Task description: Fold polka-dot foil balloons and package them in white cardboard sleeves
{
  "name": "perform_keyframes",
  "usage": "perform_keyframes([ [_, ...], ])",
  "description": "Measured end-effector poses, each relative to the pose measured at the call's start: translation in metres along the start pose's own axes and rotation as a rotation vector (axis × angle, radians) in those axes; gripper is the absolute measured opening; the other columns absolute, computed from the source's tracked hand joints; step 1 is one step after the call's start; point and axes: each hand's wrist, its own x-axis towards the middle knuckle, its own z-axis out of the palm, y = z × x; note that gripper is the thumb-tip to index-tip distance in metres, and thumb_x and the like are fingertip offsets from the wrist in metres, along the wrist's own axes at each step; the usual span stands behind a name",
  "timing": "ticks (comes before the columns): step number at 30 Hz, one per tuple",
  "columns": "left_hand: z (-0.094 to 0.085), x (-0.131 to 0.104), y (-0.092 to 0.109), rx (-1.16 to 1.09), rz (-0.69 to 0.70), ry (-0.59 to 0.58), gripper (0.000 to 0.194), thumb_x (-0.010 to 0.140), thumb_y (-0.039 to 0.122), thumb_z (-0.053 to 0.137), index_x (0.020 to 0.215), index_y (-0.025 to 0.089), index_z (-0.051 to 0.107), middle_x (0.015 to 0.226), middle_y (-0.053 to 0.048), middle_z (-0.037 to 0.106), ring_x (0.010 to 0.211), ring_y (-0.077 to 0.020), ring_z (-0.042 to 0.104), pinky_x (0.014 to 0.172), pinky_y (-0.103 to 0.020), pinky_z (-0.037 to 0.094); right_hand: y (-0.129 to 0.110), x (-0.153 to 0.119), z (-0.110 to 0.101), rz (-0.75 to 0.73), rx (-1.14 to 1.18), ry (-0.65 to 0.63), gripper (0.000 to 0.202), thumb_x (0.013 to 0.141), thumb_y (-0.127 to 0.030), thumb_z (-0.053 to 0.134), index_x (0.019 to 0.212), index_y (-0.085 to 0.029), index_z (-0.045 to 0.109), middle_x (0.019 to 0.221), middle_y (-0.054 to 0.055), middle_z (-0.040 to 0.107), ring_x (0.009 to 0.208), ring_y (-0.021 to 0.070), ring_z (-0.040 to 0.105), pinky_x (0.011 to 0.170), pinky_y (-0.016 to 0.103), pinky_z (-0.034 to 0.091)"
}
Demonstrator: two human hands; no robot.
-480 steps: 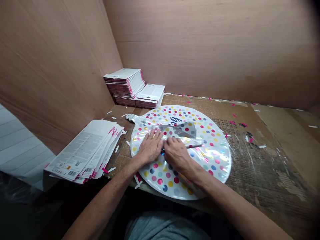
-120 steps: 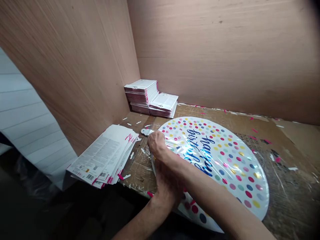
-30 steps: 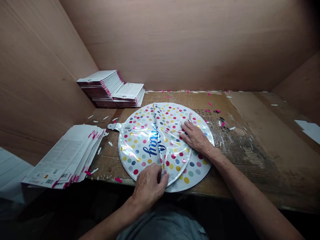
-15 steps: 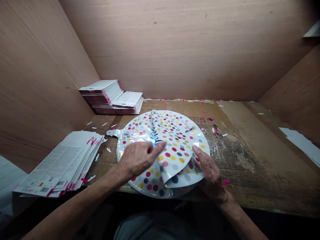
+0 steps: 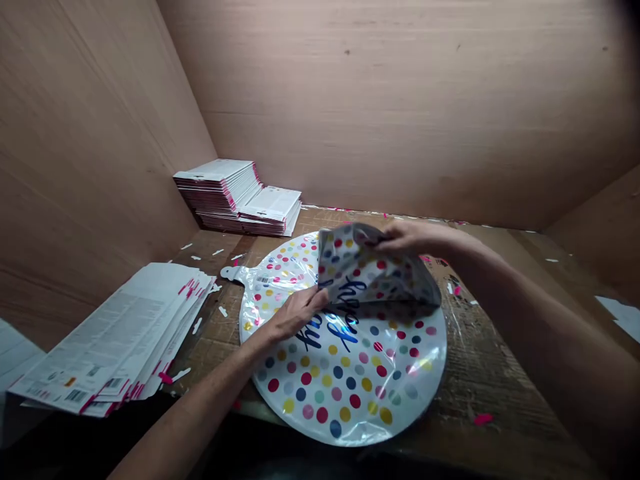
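Observation:
A round, flat foil balloon [image 5: 350, 393] with coloured dots and dark blue lettering lies on the bench, its white neck [image 5: 233, 273] pointing left. A folded flap [image 5: 345, 260] of dotted foil stands partly lifted over the far half. My right hand [image 5: 400, 237] is closed on the flap's upper edge and slightly blurred. Near the middle of the lettering, my left hand [image 5: 300, 312] is closed with thumb and fingers on the foil at the fold's lower left corner. Whether several balloons lie stacked here I cannot tell.
Piled white-and-pink card packets [image 5: 220, 193] stand at the back left. More packets [image 5: 115, 333] are fanned out at the front left edge. Pink and white paper scraps [image 5: 483, 419] litter the cardboard-covered bench [image 5: 520, 373]. Wooden panels [image 5: 350, 100] enclose the bench; white paper [image 5: 620, 313] lies far right.
My right hand has moved from the near right rim to the far side, raising the flap away from me and uncovering the lettering and near half. My left hand stays near the centre.

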Motion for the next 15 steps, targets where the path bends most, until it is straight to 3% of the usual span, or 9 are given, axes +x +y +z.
perform_keyframes([
  [2,0.005,0.015,0.003,0.063,-0.1,0.087,0.033,0.088,0.049,0.056,0.078,0.019,0.066,0.07,-0.001,0.065,0.071,-0.0194,0.062,0.061,-0.026,0.043,0.008,0.024,-0.005,0.099,-0.046,0.279,0.034,0.077,-0.049,0.067,0.078,-0.016,0.07,0.071,0.005,0.068,0.067,0.019,0.061,0.059,0.027,0.045],
  [4,0.012,0.031,0.006,0.11,-0.195,0.162,0.024,0.086,0.036,0.057,0.071,0.019,0.062,0.066,0.0,0.061,0.068,-0.0174,0.06,0.058,-0.024,0.038,0.029,0.023,0.018,0.091,0.024,0.536,0.048,0.077,-0.061,0.063,0.089,-0.016,0.072,0.087,0.009,0.072,0.08,0.0231,0.064,0.066,0.03,0.048],
  [5,0.015,0.038,0.006,0.12,-0.229,0.183,0.022,0.086,0.031,0.057,0.069,0.018,0.06,0.065,0.0,0.06,0.067,-0.017,0.059,0.057,-0.024,0.036,0.043,0.015,0.036,0.059,0.142,0.603,0.054,0.079,-0.065,0.059,0.101,-0.017,0.071,0.098,0.01,0.072,0.087,0.0241,0.065,0.07,0.031,0.049],
  [7,0.019,0.051,0.005,0.124,-0.266,0.196,0.019,0.084,0.024,0.057,0.067,0.018,0.06,0.065,-0.001,0.06,0.068,-0.0171,0.06,0.058,-0.024,0.037,0.075,-0.009,0.078,0.075,0.381,0.674,0.065,0.074,-0.071,0.059,0.112,-0.018,0.068,0.104,0.011,0.072,0.088,0.0253,0.067,0.069,0.031,0.052],
  [9,0.021,0.058,0.001,0.122,-0.289,0.203,0.013,0.083,0.021,0.058,0.071,0.018,0.063,0.067,-0.002,0.063,0.071,-0.0181,0.062,0.061,-0.025,0.039,0.105,-0.029,0.113,0.237,0.454,0.682,0.062,0.067,-0.07,0.066,0.099,-0.017,0.07,0.085,0.009,0.073,0.072,0.0244,0.066,0.058,0.03,0.051],
  [10,0.021,0.06,0.0,0.121,-0.298,0.205,0.01,0.082,0.021,0.058,0.076,0.017,0.065,0.07,-0.003,0.065,0.073,-0.0186,0.063,0.062,-0.025,0.041,0.117,-0.034,0.125,0.28,0.458,0.727,0.058,0.071,-0.07,0.062,0.092,-0.017,0.07,0.078,0.007,0.072,0.067,0.0229,0.064,0.055,0.03,0.049],
  [12,0.021,0.061,-0.002,0.12,-0.308,0.211,0.013,0.083,0.022,0.061,0.092,0.016,0.067,0.08,-0.005,0.07,0.081,-0.0194,0.066,0.069,-0.025,0.046,0.133,-0.032,0.136,0.328,0.398,0.771,0.05,0.074,-0.065,0.06,0.085,-0.017,0.07,0.071,0.005,0.07,0.063,0.0209,0.062,0.053,0.028,0.045],
  [15,0.021,0.056,0.002,0.144,-0.306,0.247,0.037,0.085,0.025,0.063,0.12,0.013,0.06,0.097,-0.009,0.072,0.095,-0.0216,0.067,0.083,-0.029,0.05,0.145,-0.015,0.13,0.376,0.358,0.736,0.043,0.076,-0.055,0.06,0.089,-0.015,0.072,0.074,0.006,0.072,0.067,0.0209,0.063,0.055,0.027,0.045],
])
